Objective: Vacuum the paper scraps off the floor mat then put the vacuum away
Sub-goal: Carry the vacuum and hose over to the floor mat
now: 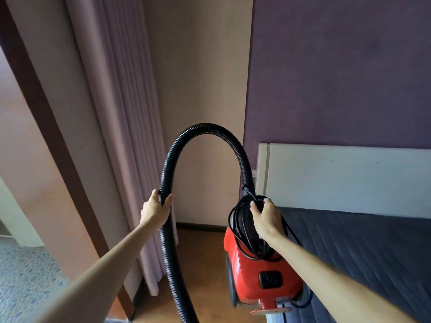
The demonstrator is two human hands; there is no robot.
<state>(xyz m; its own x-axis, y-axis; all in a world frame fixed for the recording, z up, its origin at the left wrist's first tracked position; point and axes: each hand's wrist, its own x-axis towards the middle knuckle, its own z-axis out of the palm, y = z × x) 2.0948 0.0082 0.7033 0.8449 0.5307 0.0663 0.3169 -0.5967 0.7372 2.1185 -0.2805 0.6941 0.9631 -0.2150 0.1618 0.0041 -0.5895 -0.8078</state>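
My left hand (155, 209) is wrapped around the black ribbed hose (171, 157), which arches up and over to the right from my grip and also hangs down below it toward the near floor. My right hand (267, 219) is closed on the top of the red vacuum (251, 273), over its coiled black cord (242, 223), holding it up beside the dark quilted mattress (363, 248) on the right.
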